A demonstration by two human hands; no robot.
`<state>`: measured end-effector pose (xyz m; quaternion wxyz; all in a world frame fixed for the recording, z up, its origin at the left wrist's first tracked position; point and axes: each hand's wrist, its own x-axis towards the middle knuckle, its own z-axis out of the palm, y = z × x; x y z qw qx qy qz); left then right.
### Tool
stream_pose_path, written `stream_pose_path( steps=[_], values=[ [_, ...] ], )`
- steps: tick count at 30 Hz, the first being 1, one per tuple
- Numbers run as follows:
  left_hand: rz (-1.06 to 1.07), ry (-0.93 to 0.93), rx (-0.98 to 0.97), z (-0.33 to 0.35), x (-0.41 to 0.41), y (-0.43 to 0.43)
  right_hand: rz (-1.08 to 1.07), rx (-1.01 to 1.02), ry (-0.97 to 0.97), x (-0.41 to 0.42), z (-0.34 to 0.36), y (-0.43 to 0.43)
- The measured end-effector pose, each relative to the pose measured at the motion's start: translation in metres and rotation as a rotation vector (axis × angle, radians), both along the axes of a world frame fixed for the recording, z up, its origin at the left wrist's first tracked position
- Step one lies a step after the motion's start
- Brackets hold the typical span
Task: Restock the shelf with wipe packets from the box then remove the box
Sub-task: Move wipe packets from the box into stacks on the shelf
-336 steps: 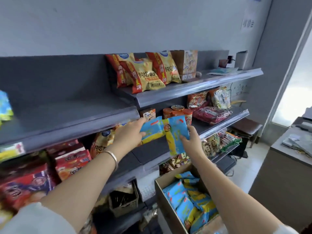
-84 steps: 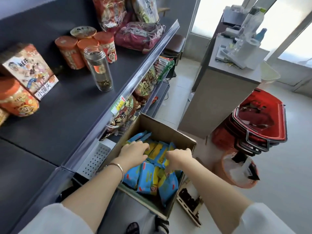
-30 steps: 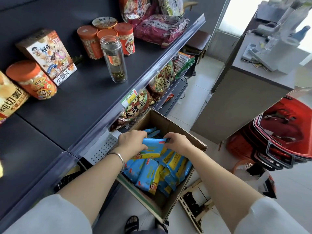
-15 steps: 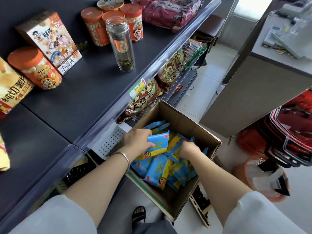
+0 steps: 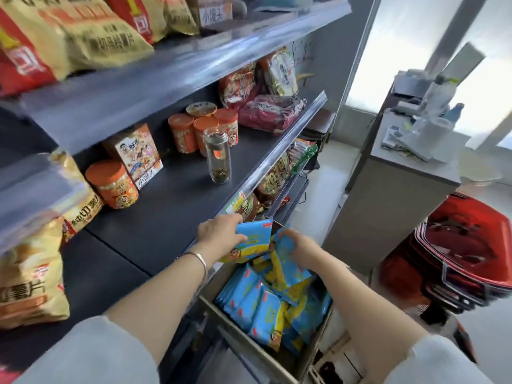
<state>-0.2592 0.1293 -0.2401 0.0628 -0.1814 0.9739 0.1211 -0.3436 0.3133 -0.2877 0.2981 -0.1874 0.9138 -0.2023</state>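
Wipe packets (image 5: 263, 303), blue and yellow, lie loosely heaped in the cardboard box (image 5: 238, 339) below the shelf edge. My left hand (image 5: 221, 234) has its fingers curled over the left end of one packet (image 5: 253, 241) and grips it above the heap, level with the front lip of the dark shelf (image 5: 166, 214). My right hand (image 5: 300, 245) curls round the top of a second packet (image 5: 288, 263), just beside the first and lower, close over the heap. A glass jar (image 5: 217, 157) stands farther back on that shelf.

five orange jars (image 5: 112, 184), one bottle (image 5: 217, 159), one box (image 5: 243, 347)
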Motion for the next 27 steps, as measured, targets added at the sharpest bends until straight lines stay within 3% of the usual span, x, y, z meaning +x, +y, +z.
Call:
stream_pose_path(
  steps=[6,18,27],
  values=[
    [0.065,0.124,-0.033,0.043,0.023,-0.019,-0.007,-0.205,0.042,0.011,0.052,-0.018],
    [0.258,0.421,-0.088,0.113,0.111,-0.017,0.044,-0.427,0.25,0.036,0.121,-0.047],
    [0.52,0.686,-0.171,0.171,0.241,0.0,0.213,-0.836,0.272,0.124,0.177,-0.081]
  ],
)
